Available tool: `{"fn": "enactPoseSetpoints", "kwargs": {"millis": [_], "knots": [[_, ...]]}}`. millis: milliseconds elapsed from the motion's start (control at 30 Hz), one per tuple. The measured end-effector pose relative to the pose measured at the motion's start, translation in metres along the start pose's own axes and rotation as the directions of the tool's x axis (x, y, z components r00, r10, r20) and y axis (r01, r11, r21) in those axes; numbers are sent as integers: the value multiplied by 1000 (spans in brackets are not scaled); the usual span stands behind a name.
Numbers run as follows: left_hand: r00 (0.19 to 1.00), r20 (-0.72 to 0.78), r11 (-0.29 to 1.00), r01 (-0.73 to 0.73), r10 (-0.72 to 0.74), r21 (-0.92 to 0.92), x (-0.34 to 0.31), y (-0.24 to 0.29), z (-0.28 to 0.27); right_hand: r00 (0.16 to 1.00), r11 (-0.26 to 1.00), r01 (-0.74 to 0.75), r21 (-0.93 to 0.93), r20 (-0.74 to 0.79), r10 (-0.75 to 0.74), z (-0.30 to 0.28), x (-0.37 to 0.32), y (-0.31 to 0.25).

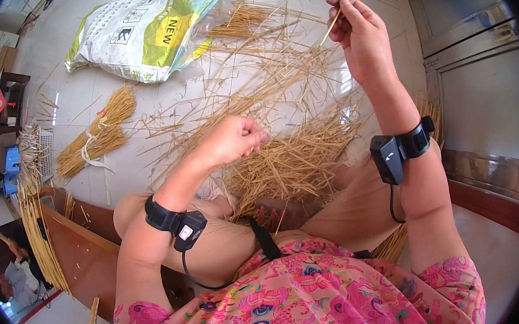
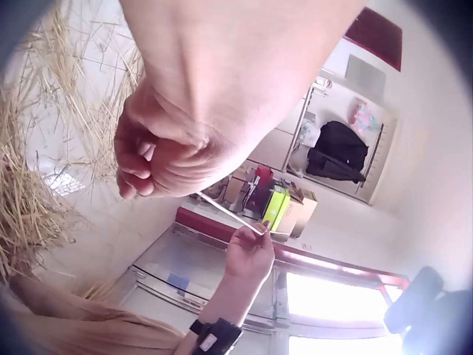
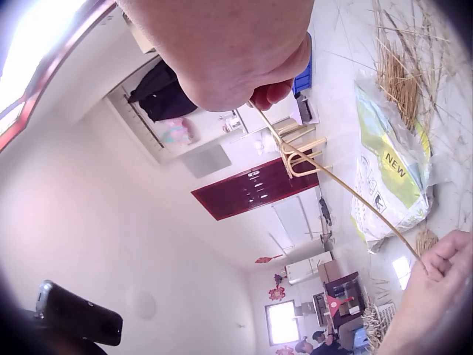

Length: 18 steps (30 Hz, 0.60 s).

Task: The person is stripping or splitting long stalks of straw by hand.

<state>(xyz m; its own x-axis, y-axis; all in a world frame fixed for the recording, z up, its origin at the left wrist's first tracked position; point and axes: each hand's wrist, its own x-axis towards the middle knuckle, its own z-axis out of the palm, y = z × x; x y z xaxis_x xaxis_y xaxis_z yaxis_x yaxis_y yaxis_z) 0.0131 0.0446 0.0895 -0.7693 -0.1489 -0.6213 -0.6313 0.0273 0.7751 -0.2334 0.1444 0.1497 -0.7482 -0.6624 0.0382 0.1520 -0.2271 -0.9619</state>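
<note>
My right hand [image 1: 362,37], raised at the upper right of the head view, pinches a thin straw stalk [image 1: 338,18] between thumb and fingers. The stalk slants down from it toward my left hand [image 1: 231,141], whose curled fingers hold the other end in the right wrist view. In the left wrist view the stalk spans the gap between both hands. Below the hands, a heap of loose straw [image 1: 291,165] lies in front of my knees. More stalks are strewn over the tiled floor, and a straw bundle [image 1: 239,21] sits at the bag's mouth.
A white and green printed bag [image 1: 141,26] lies at the upper left. Nearer, tied straw bundles [image 1: 101,133] rest on the floor. A brown wooden board [image 1: 82,251] with long stalks along it is at my left. A metal cabinet [image 1: 487,104] stands close on my right.
</note>
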Motion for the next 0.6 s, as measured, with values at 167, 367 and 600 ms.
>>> {"fn": "enactPoseSetpoints", "kwargs": {"millis": [167, 367, 600], "knots": [[968, -11, 644, -159, 252, 748, 5, -34, -6, 999, 999, -13, 37, 31, 12, -1, -1, -1], [659, -478, 748, -200, 580, 633, 8, 3, -42, 980, 987, -116, -108, 148, 131, 24, -25, 13], [765, -358, 843, -504, 536, 186, 11, 19, -9, 896, 961, -210, -183, 357, 264, 50, -56, 52]]}}
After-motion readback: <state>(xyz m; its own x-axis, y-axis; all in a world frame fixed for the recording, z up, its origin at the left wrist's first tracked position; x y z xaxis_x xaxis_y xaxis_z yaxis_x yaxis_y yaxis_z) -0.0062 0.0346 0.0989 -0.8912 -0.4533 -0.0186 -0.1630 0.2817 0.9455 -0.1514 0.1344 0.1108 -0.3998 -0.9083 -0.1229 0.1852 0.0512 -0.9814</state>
